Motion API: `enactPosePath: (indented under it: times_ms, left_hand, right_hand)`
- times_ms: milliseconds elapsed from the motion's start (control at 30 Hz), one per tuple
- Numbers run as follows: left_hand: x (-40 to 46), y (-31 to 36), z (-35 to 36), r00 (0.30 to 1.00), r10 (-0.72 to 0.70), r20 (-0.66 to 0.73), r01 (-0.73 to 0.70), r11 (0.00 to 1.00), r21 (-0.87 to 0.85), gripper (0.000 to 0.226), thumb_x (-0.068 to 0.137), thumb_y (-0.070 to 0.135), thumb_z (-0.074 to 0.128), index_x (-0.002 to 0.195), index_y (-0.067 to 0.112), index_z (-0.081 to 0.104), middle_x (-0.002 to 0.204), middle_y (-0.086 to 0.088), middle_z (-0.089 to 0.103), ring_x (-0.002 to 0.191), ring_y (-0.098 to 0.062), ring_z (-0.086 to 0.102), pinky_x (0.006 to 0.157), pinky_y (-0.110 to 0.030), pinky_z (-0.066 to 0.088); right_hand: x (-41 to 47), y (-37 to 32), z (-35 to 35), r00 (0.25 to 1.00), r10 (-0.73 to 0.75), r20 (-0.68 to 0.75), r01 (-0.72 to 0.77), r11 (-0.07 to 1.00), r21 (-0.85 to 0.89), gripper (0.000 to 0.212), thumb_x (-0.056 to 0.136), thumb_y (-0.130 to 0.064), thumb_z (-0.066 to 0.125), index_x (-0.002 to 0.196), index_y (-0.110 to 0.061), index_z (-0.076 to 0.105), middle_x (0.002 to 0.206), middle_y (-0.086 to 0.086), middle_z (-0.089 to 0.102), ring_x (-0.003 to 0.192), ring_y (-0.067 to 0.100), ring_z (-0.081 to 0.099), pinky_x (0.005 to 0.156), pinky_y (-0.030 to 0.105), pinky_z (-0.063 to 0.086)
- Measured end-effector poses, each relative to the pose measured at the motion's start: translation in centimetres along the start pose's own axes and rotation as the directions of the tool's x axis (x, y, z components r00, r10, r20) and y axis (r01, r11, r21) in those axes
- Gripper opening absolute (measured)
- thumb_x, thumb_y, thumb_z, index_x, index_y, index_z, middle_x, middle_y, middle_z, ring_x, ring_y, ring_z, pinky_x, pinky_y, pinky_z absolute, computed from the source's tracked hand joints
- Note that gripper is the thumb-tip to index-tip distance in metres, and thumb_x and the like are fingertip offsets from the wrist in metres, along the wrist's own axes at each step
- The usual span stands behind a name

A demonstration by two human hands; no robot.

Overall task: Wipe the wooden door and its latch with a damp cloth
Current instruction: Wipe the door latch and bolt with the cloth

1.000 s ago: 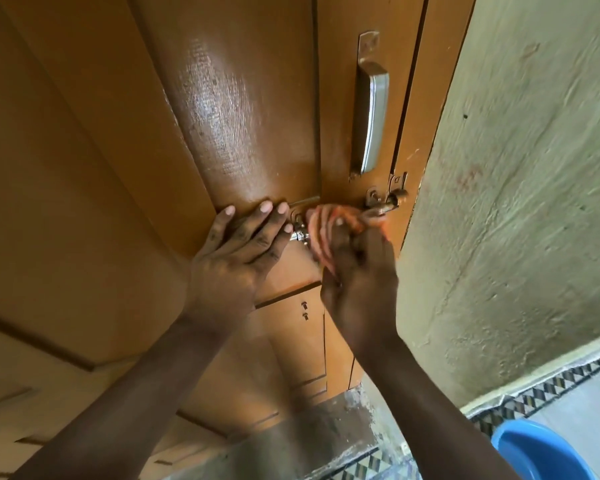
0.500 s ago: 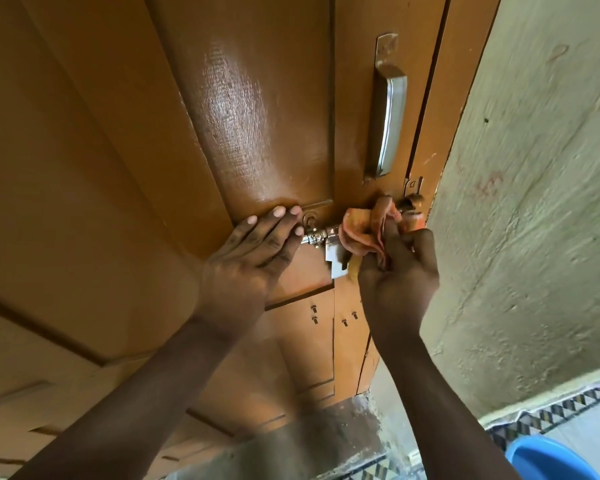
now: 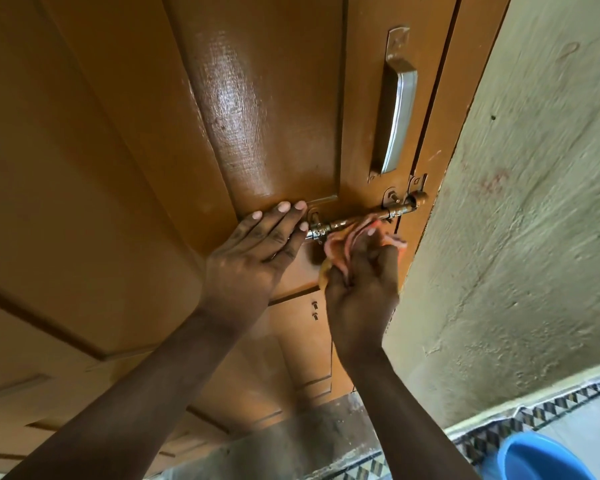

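Head view: a blue basin (image 3: 541, 459) sits at the bottom right on the floor, its inside mostly cut off, so its contents cannot be told. On the wooden door (image 3: 125, 174), the left hand (image 3: 253, 258) lies flat with fingers spread, fingertips just beside the latch (image 3: 364, 218). The right hand (image 3: 362, 289) is closed around a bunched orange cloth (image 3: 340, 244), pressing it against the underside of the latch bolt, below the metal handle (image 3: 397, 112)
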State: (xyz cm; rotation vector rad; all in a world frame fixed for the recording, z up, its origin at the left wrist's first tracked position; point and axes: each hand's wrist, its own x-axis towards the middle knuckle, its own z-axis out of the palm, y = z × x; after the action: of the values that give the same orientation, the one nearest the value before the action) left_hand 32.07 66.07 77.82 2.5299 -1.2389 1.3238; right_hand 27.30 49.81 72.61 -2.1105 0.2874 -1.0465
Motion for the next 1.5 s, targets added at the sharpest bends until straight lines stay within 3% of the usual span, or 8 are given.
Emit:
enactPosePath:
  times_ms: [333, 500, 733, 933, 1033, 1233, 1367, 1500]
  left_hand:
    - [0.1, 0.3, -0.3, 1.0, -0.006, -0.007, 0.006, 1.0, -0.005, 0.037, 0.106, 0.003, 0.05, 0.139, 0.008, 0.066, 0.152, -0.012, 0.054, 0.143, -0.028, 0.05, 0.114, -0.046, 0.046]
    - [0.1, 0.0, -0.1, 1.0, 0.015, -0.02, -0.014, 1.0, 0.01, 0.035, 0.107, 0.002, 0.052, 0.137, 0.009, 0.067, 0.15, -0.011, 0.056, 0.141, -0.029, 0.053, 0.112, -0.046, 0.049]
    - [0.3, 0.3, -0.1, 0.999, -0.001, -0.032, 0.002, 1.0, 0.014, 0.048, 0.113, 0.005, 0.027, 0.135, 0.008, 0.07, 0.149, -0.012, 0.058, 0.139, -0.029, 0.055, 0.111, -0.047, 0.05]
    - [-0.1, -0.2, 0.3, 0.999, 0.021, -0.048, -0.02, 1.0, 0.02, 0.037, 0.11, 0.006, 0.044, 0.138, 0.01, 0.068, 0.15, -0.011, 0.057, 0.14, -0.028, 0.054, 0.114, -0.043, 0.045]
    - [-0.2, -0.2, 0.5, 0.999, 0.027, -0.044, -0.026, 0.999, 0.023, 0.036, 0.11, 0.007, 0.045, 0.139, 0.01, 0.066, 0.151, -0.012, 0.055, 0.141, -0.028, 0.052, 0.115, -0.044, 0.044]
    - [-0.2, -0.2, 0.2, 0.999, 0.015, -0.044, -0.013, 1.0, 0.028, 0.035, 0.105, 0.005, 0.057, 0.138, 0.01, 0.068, 0.15, -0.011, 0.056, 0.141, -0.027, 0.053, 0.115, -0.042, 0.045]
    - [-0.3, -0.5, 0.4, 0.999, 0.028, -0.02, -0.028, 0.999, 0.017, 0.039, 0.103, 0.004, 0.06, 0.142, 0.011, 0.064, 0.154, -0.01, 0.052, 0.144, -0.026, 0.05, 0.117, -0.042, 0.044]
    - [-0.3, -0.3, 0.2, 1.0, 0.018, -0.011, -0.017, 1.0, 0.007, 0.042, 0.102, 0.004, 0.063, 0.143, 0.011, 0.062, 0.155, -0.009, 0.051, 0.145, -0.026, 0.048, 0.116, -0.043, 0.045]
  right_hand:
    - [-3.5, 2.3, 1.7, 0.985, 0.046, 0.163, -0.028, 0.994, -0.11, 0.061, 0.09, -0.018, 0.064, 0.148, -0.009, 0.049, 0.141, 0.023, 0.048, 0.119, 0.04, 0.057, 0.092, 0.042, 0.058]
    - [-3.0, 2.4, 1.9, 0.905, 0.425, -0.006, -0.424, 0.903, 0.067, 0.031, 0.093, -0.011, 0.064, 0.123, -0.005, 0.066, 0.125, 0.017, 0.057, 0.107, 0.032, 0.06, 0.088, 0.034, 0.056]
    - [-6.3, 3.6, 3.2, 0.956, 0.273, 0.112, -0.276, 0.961, 0.013, 0.039, 0.097, -0.026, 0.054, 0.134, -0.016, 0.059, 0.129, 0.014, 0.058, 0.11, 0.034, 0.061, 0.09, 0.039, 0.058]
    - [-4.1, 0.1, 2.0, 0.963, 0.223, -0.153, -0.199, 0.967, 0.159, 0.048, 0.087, -0.011, 0.06, 0.134, -0.002, 0.064, 0.128, 0.024, 0.056, 0.103, 0.014, 0.052, 0.084, 0.014, 0.047]
    - [-2.8, -0.4, 2.9, 0.977, 0.168, -0.133, -0.149, 0.979, 0.138, 0.05, 0.09, -0.022, 0.055, 0.136, -0.004, 0.062, 0.124, 0.024, 0.056, 0.101, 0.012, 0.051, 0.084, 0.023, 0.051]
    - [-4.7, 1.2, 3.1, 0.881, 0.474, 0.006, -0.47, 0.872, 0.133, 0.031, 0.09, -0.008, 0.063, 0.12, -0.008, 0.07, 0.116, 0.014, 0.059, 0.104, 0.034, 0.061, 0.076, 0.023, 0.051]
    - [-3.0, -1.4, 1.7, 0.97, 0.153, -0.189, -0.131, 0.984, 0.121, 0.048, 0.085, -0.008, 0.062, 0.133, -0.002, 0.065, 0.126, 0.023, 0.056, 0.106, 0.02, 0.054, 0.089, 0.005, 0.042]
    - [-2.6, -1.7, 2.7, 0.973, 0.202, -0.114, -0.185, 0.972, 0.142, 0.047, 0.089, -0.016, 0.055, 0.133, -0.002, 0.065, 0.132, 0.02, 0.055, 0.114, 0.022, 0.056, 0.093, 0.016, 0.05]
